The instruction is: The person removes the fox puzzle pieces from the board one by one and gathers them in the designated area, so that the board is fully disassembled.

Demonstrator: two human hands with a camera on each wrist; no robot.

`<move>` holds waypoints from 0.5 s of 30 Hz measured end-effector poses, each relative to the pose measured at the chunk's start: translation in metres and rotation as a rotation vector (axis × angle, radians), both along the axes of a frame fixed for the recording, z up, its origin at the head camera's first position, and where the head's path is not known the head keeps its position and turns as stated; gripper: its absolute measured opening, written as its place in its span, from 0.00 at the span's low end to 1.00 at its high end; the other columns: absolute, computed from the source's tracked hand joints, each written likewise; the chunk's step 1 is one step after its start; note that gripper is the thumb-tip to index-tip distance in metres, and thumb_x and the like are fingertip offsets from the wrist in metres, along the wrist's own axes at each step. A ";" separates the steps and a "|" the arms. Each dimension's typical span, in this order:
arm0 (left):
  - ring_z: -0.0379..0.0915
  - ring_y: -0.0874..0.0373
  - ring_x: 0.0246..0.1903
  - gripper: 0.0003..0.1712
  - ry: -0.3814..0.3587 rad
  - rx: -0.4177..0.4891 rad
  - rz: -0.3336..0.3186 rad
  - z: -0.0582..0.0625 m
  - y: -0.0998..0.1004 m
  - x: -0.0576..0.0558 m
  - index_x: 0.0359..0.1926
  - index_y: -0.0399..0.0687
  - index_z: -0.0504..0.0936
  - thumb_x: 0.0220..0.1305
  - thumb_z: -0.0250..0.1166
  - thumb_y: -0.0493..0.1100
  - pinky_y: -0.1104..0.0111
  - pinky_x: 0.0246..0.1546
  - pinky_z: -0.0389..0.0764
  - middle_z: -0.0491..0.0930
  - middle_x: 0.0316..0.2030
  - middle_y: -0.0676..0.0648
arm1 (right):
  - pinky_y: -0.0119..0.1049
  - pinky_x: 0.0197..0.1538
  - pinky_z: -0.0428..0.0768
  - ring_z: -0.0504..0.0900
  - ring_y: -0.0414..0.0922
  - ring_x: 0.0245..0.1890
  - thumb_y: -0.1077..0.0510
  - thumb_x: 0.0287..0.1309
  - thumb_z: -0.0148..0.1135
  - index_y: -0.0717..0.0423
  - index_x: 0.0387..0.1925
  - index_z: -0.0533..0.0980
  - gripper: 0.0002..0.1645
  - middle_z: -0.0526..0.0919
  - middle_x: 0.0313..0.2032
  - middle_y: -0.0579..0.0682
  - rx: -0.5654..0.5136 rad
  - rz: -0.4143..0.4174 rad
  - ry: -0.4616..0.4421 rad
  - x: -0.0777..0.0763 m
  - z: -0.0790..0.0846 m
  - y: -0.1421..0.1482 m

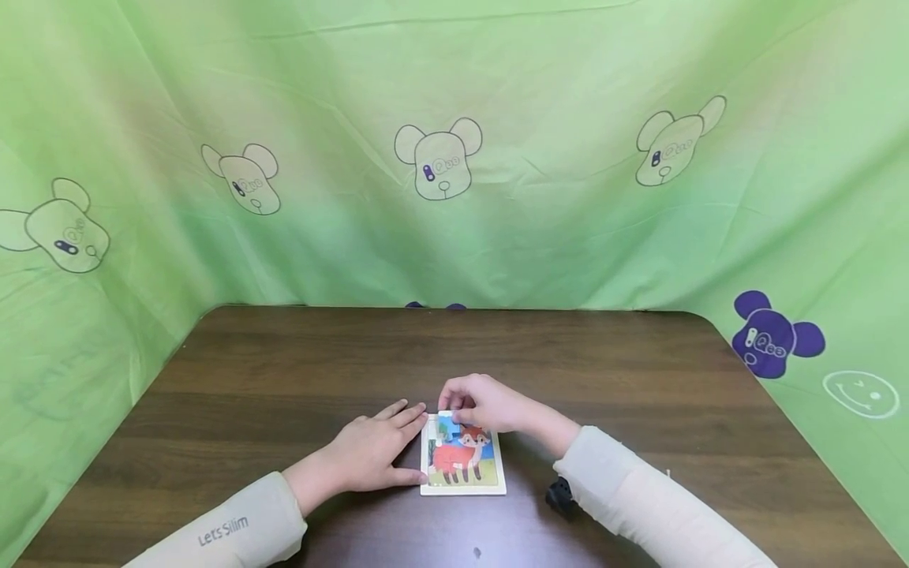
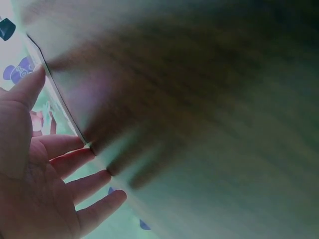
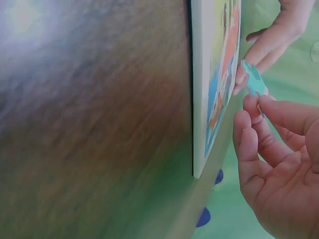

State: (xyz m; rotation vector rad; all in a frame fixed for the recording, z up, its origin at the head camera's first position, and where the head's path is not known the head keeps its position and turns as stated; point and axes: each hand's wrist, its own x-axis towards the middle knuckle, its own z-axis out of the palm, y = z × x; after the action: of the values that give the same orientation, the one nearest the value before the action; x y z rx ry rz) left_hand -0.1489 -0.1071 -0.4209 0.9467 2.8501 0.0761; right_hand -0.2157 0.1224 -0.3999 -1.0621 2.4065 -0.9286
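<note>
A jigsaw puzzle board with a pale frame and a red fox picture lies on the table. My right hand pinches a blue-green puzzle piece between thumb and forefinger, over the board's upper left part. In the right wrist view the piece is tilted and stands off the picture. The left hand lies with fingers spread along the board's left side. Its thumb and fingertips are right at the board's edge, and they show stretched out in the left wrist view too.
The dark wooden table spreads around the board. By the right sleeve there is a small black object. A green curtain with bear-head drawings hangs behind the table and along both sides.
</note>
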 end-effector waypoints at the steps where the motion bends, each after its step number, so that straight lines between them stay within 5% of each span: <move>1: 0.60 0.46 0.73 0.49 -0.001 -0.002 0.000 0.000 0.000 0.000 0.73 0.48 0.66 0.60 0.60 0.73 0.48 0.54 0.79 0.63 0.74 0.48 | 0.28 0.38 0.75 0.74 0.34 0.29 0.70 0.60 0.62 0.56 0.39 0.80 0.08 0.80 0.27 0.44 0.001 -0.003 0.002 0.000 0.000 0.002; 15: 0.59 0.46 0.73 0.49 0.008 0.017 -0.009 0.000 -0.002 0.001 0.73 0.47 0.66 0.61 0.61 0.72 0.48 0.53 0.79 0.63 0.74 0.47 | 0.30 0.43 0.78 0.76 0.36 0.34 0.70 0.61 0.61 0.59 0.40 0.80 0.07 0.83 0.31 0.48 -0.057 -0.049 -0.012 -0.006 0.010 0.035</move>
State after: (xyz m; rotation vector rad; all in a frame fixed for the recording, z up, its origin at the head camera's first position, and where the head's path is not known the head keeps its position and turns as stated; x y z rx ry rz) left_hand -0.1475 -0.1090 -0.4206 0.9652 2.8567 0.0958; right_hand -0.2218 0.1578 -0.3897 -1.0186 2.4194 -1.0221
